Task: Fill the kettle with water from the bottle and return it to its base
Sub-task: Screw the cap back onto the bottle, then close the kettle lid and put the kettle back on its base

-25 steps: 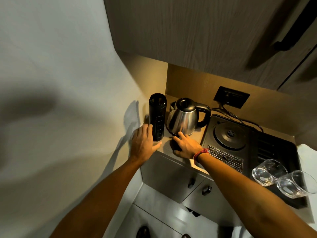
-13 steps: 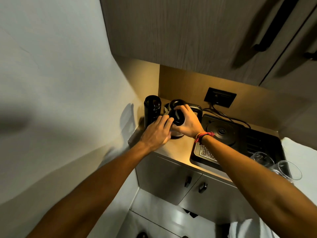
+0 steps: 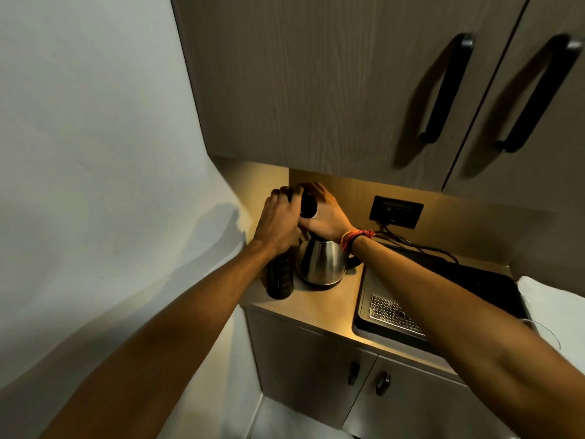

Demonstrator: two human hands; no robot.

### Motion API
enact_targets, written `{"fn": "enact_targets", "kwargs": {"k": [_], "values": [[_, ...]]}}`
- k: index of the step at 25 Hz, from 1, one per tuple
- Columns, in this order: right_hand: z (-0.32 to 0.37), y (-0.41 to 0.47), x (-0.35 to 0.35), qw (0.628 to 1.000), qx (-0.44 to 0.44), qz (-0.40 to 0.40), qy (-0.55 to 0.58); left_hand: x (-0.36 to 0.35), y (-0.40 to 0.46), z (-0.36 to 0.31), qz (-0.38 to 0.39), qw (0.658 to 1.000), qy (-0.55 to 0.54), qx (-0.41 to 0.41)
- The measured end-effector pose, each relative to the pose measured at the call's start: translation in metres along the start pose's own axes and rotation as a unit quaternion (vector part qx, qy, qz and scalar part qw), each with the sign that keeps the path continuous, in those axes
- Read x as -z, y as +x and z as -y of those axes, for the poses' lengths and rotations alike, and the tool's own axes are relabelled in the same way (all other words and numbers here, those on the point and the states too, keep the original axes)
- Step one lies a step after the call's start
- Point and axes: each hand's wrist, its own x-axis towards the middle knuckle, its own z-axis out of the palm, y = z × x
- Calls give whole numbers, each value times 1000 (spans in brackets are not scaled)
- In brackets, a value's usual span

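Observation:
A steel kettle (image 3: 321, 264) stands on its base at the back left corner of the counter (image 3: 326, 308). My right hand (image 3: 326, 213) is closed over the kettle's black lid (image 3: 308, 202); I cannot tell whether the lid is lifted. A tall black bottle (image 3: 280, 278) stands upright just left of the kettle, touching or nearly touching it. My left hand (image 3: 278, 221) wraps around the bottle's upper part and hides its cap. The kettle's handle is mostly hidden behind my right wrist.
A black tea tray (image 3: 474, 280) with a metal grate (image 3: 395, 312) fills the counter to the right. A wall socket (image 3: 395, 212) with cables sits behind it. Upper cabinets (image 3: 316, 90) hang low over the kettle. The wall is close on the left; a white cloth (image 3: 554, 299) lies far right.
My left hand rose from the counter to the bottle's top. My right hand went from the counter to the kettle's lid. The camera view tilted upward.

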Motion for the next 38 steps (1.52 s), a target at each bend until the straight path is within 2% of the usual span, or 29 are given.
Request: {"fn": "enact_targets", "kwargs": {"k": [2, 5, 7, 9, 11, 15, 23, 26, 28, 32, 33, 35, 37, 38], "values": [[-4, 3, -3, 997, -32, 65, 39, 1, -4, 15, -11, 1000, 8, 17], [-22, -5, -4, 966, -145, 142, 161, -1, -10, 36, -5, 996, -39, 82], [-36, -11, -8, 961, -174, 189, 102, -2, -13, 43, 29, 989, -89, 115], [-40, -16, -16, 955, -160, 248, 10, -1, -12, 45, 66, 984, -117, 119], [-37, -20, -30, 949, -163, 271, 4, 3, -7, 43, 101, 983, -108, 110], [-30, -19, -52, 949, -173, 261, 42, 13, 10, 42, 174, 976, -83, 97], [-35, -20, -59, 950, -174, 244, 82, 41, 32, 42, 313, 947, -73, 19], [-34, -18, -56, 952, -169, 248, 59, 47, 37, 40, 304, 950, -55, 43], [-34, -19, -55, 951, -167, 254, 57, 45, 39, 38, 302, 951, -53, 30], [-40, -26, -39, 955, -143, 261, 26, 47, 51, 30, 372, 928, -9, 21], [-44, -28, -32, 963, -120, 242, 2, 49, 55, 27, 383, 924, 1, 22], [-58, -30, -11, 982, -86, 159, -59, 47, 65, 14, 352, 936, 5, 7], [-75, -30, 15, 983, -98, 94, -120, 29, 73, -11, 298, 954, -1, -16], [-82, -31, 28, 977, -114, 96, -153, 14, 75, -25, 289, 957, 4, -23]]}}
